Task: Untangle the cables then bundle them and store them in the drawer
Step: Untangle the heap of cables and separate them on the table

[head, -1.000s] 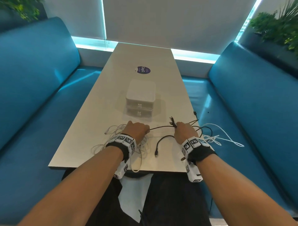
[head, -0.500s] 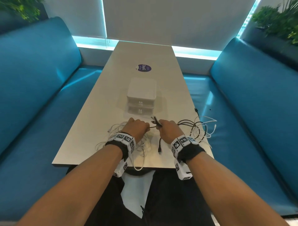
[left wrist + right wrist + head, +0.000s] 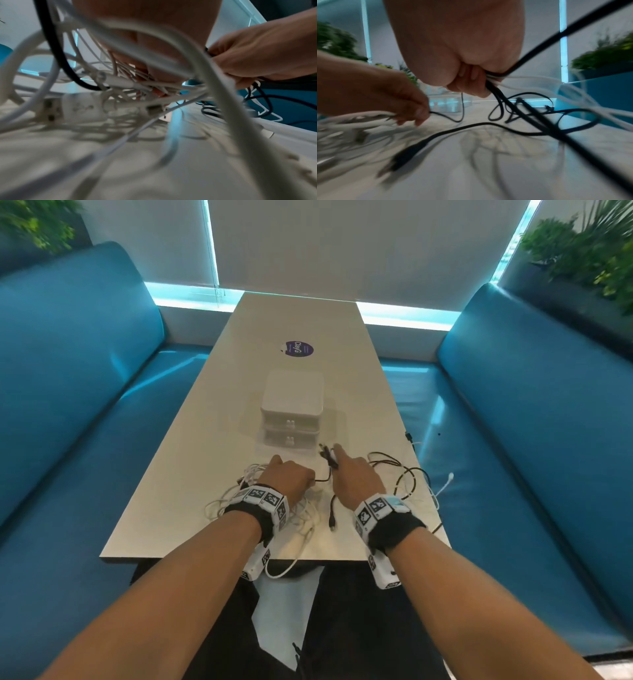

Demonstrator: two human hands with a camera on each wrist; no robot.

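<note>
A tangle of white cables (image 3: 305,513) lies on the near part of the table, and my left hand (image 3: 291,479) grips a bunch of them (image 3: 137,83). A black cable (image 3: 404,470) loops on the table to the right, one plug end (image 3: 331,520) lying between my wrists. My right hand (image 3: 352,474) grips black cable strands (image 3: 494,86) together with some white ones, the black ends sticking up past its fingers (image 3: 327,455). One black strand (image 3: 320,479) runs between the two hands. The small white two-drawer box (image 3: 293,410) stands just beyond, both drawers closed.
The pale table (image 3: 205,440) is narrow, with blue bench seats (image 3: 513,474) on both sides. White cable ends (image 3: 445,484) hang over the right table edge. A purple sticker (image 3: 297,348) sits further up the table. One white loop (image 3: 284,571) droops over the near edge.
My right hand has moved left toward the left hand, dragging the black and white cables back from the right edge onto the table. The left hand has stayed on the white tangle.
</note>
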